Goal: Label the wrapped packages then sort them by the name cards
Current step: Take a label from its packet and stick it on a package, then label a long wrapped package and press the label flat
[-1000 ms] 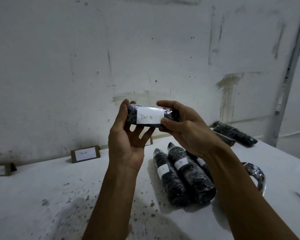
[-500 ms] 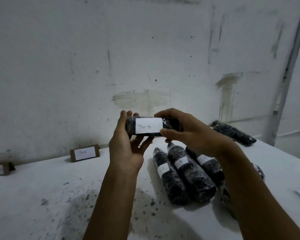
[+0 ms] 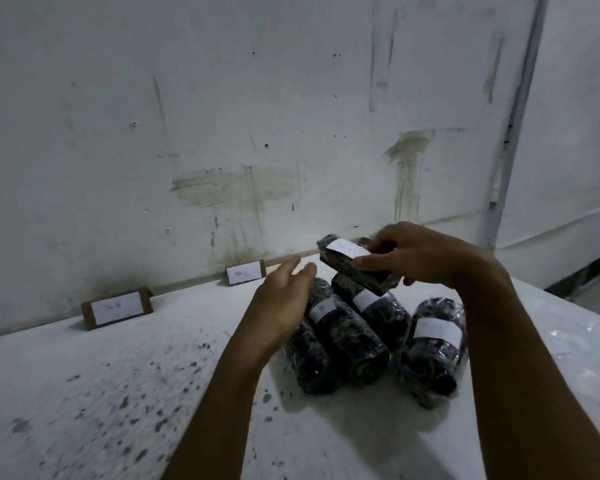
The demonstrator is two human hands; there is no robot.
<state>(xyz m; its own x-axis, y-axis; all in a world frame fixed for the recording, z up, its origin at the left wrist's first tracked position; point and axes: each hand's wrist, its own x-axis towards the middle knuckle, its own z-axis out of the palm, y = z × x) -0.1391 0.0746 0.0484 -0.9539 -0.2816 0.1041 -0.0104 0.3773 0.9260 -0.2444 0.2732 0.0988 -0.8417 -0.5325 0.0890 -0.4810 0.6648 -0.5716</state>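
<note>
Above the speckled white worktop (image 3: 118,393), the right hand (image 3: 426,258) pinches a dark plastic-wrapped package with a white label (image 3: 352,268); left hand (image 3: 284,303) fingers (image 3: 288,268) straight, apart from it

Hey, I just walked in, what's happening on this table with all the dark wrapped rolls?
A person is sorting labelled packages. The right hand grips one wrapped package with a white label, tilted, above a cluster of labelled packages lying on the white table. The left hand is open beside it, holding nothing. Two brown name cards stand along the wall; their writing is too faint to read. The held package isn't placed by a card yet.
</note>
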